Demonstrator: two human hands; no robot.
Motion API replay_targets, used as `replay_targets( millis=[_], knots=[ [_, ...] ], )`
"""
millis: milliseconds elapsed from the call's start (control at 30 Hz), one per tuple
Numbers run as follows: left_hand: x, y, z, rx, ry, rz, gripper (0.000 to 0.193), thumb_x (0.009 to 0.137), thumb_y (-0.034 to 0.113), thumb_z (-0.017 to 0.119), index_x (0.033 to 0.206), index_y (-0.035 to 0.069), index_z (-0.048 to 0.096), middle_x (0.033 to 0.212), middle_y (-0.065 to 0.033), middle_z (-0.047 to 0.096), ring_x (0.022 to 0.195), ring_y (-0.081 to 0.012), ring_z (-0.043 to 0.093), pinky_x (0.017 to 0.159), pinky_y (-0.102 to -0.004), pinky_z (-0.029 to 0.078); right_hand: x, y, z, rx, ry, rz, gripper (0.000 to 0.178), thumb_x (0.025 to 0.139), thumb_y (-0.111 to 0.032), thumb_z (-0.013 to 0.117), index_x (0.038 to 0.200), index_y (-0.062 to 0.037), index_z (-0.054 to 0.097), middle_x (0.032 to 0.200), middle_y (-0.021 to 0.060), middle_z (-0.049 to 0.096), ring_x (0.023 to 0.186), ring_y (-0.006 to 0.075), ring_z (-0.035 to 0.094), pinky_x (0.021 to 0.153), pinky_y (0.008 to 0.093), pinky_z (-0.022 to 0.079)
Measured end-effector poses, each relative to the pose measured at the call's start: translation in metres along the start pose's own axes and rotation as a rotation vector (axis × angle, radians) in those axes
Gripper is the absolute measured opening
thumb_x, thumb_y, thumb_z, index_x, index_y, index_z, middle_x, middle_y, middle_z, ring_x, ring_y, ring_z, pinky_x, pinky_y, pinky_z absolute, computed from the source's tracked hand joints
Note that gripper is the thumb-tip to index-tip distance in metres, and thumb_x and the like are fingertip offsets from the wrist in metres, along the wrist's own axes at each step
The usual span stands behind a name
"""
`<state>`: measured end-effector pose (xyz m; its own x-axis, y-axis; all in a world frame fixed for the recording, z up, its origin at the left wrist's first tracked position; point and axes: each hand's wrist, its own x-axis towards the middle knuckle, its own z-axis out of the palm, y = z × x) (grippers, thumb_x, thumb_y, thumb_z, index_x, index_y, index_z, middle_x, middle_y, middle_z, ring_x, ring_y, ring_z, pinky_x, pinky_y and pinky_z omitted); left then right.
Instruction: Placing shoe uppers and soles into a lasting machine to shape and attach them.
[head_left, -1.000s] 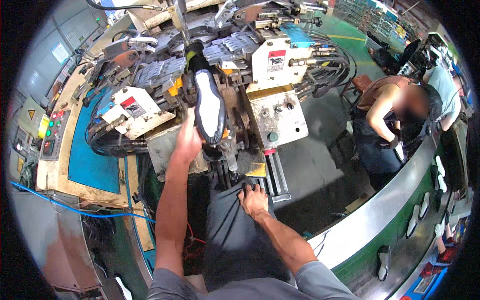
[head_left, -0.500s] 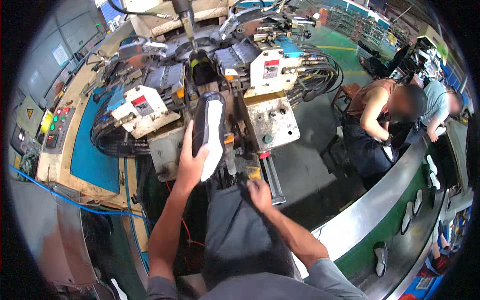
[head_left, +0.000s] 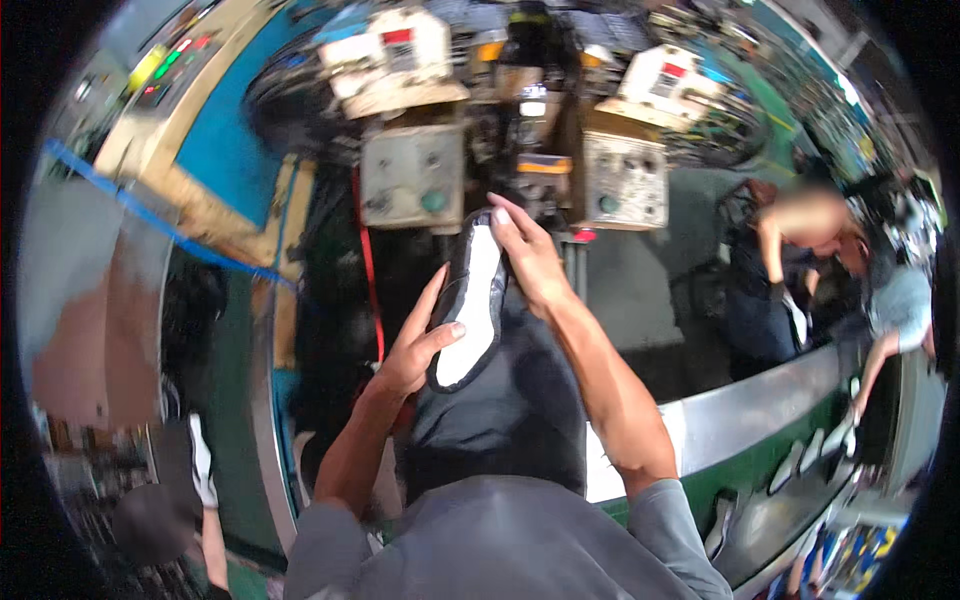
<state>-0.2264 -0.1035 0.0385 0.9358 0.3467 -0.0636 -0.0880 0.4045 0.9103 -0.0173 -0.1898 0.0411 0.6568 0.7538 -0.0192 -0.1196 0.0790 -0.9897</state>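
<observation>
A black shoe (head_left: 474,310) with a white underside was held slantwise between two bare hands above dark trousers (head_left: 510,415), seen as I watched from afar through the head camera. The left hand (head_left: 408,357) gripped its near end, thumb laid on the white face and fingers (head_left: 428,303) stretched along the dark flank; the right hand (head_left: 535,260) pinched the far end between thumb and fingers. Whether the shoe touched the trousers beneath, I could not tell. Straight beyond the fingers stood a machine (head_left: 540,162), blurred in my view, with a grimy metal control box (head_left: 413,180) ahead of the left fingers and a second box (head_left: 625,180) ahead and to the right of the right ones, each bearing a green button. A red cord (head_left: 367,265) hung to the left of the left fingers. Well to the right of both hands, a co-worker (head_left: 765,290) held a white-bottomed shoe (head_left: 797,322), while a second co-worker (head_left: 900,310) reached toward pale shoes (head_left: 786,467) on a green conveyor (head_left: 740,470). Well to the left of the fingers, another person's arm (head_left: 213,545) extended to a white-soled shoe (head_left: 201,455).
</observation>
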Motion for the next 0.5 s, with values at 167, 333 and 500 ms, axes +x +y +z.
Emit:
replay_targets(
  millis=[167,333,500],
  knots=[
    [-0.08,-0.043,-0.132,0.271,0.632,-0.196,0.09,0.095,0.019,0.074,0.172,0.008,0.029,0.166,-0.016,0.045,0.15,-0.0267,0.044,0.123,-0.0378,0.034,-0.042,0.089,-0.03,-0.383,-0.068,0.105,0.045,0.108,-0.028,0.069,0.141,0.0018,0.067,0.123,0.0128,0.076,0.108,0.0181,0.073,0.093,0.032,0.058],
    [-0.206,-0.055,-0.315,1.072,1.194,-0.364,0.105,0.093,0.032,0.079,0.175,0.024,0.014,0.151,-0.0286,0.058,0.131,-0.0463,0.061,0.111,-0.0512,0.049,-0.096,0.148,-0.086,-0.523,-0.046,0.252,0.038,0.109,-0.018,0.066,0.137,0.0077,0.066,0.114,0.0133,0.078,0.102,0.0191,0.075,0.095,0.0324,0.059],
    [-0.37,-0.053,-0.395,1.685,1.167,-1.02,0.105,0.097,0.019,0.07,0.175,0.04,0.003,0.166,-0.0388,0.03,0.134,-0.0541,0.057,0.107,-0.0609,0.052,-0.103,0.17,-0.095,-0.189,0.099,0.323,0.031,0.112,-0.016,0.061,0.131,0.0072,0.068,0.108,0.0138,0.079,0.102,0.0192,0.075,0.097,0.0341,0.06]
  ],
)
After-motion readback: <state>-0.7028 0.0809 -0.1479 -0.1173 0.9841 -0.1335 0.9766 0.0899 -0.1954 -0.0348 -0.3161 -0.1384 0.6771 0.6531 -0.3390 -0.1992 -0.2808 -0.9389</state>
